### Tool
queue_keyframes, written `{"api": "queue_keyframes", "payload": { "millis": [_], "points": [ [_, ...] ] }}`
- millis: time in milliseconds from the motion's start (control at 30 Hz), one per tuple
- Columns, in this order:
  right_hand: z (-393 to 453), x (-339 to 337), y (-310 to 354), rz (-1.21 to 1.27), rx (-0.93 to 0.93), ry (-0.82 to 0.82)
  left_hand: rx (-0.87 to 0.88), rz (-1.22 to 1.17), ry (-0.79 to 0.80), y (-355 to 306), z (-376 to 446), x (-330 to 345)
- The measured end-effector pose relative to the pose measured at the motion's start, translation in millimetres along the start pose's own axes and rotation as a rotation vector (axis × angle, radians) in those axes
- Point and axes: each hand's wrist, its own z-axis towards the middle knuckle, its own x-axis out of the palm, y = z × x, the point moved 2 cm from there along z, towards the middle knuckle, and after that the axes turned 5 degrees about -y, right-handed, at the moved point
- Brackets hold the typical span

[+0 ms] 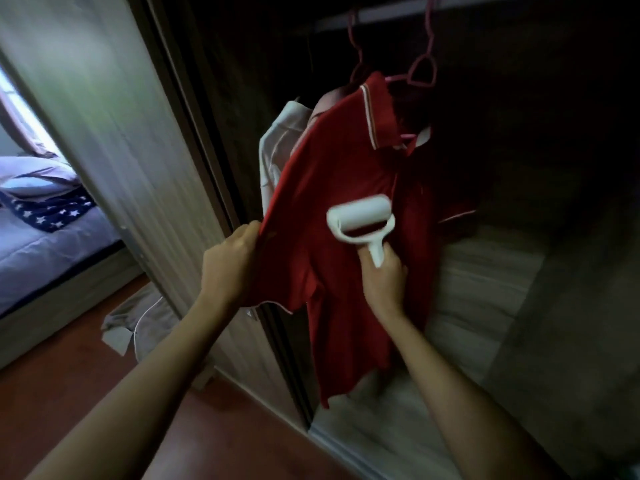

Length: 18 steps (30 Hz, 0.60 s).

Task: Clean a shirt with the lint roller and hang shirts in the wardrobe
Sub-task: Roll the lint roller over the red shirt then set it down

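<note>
Shirt (332, 209): red polo on pink hanger (420, 69), hanging inside wardrobe (519, 237); white shirt (277, 147) just behind it
Bed (41, 251): far left, past wardrobe door (114, 133)
Left hand (230, 261): fist closed, pinching the red shirt's left edge, fabric pulled taut
Right hand (382, 282): wrapped around roller handle
Lint roller (360, 218): white, drum pressed against shirt front, mid-chest

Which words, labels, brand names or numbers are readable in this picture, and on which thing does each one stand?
None can be read.
Red shirt: no print visible; the small mark on the chest is too blurred to read.
Lint roller: plain white, no label visible.
Star-patterned cloth on the bed: stars only, no letters.
</note>
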Motion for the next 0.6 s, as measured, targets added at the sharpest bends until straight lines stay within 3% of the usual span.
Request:
{"api": "queue_keyframes", "payload": {
  "millis": [167, 433, 600],
  "points": [
    [25.0, 7.0, 13.6, 0.159, -0.039, -0.147, -0.093, 0.060, 0.041, -2.0, -2.4, 2.0],
    [-55.9, 42.6, -135.2, -0.192, 0.312, 0.160, -0.006, -0.086, -0.045, -11.0, -2.6, 6.1],
    [-34.2, 49.0, -106.3, -0.037, 0.228, -0.020, -0.041, -0.083, -0.031, -6.7, -2.1, 13.7]
  ]
}}
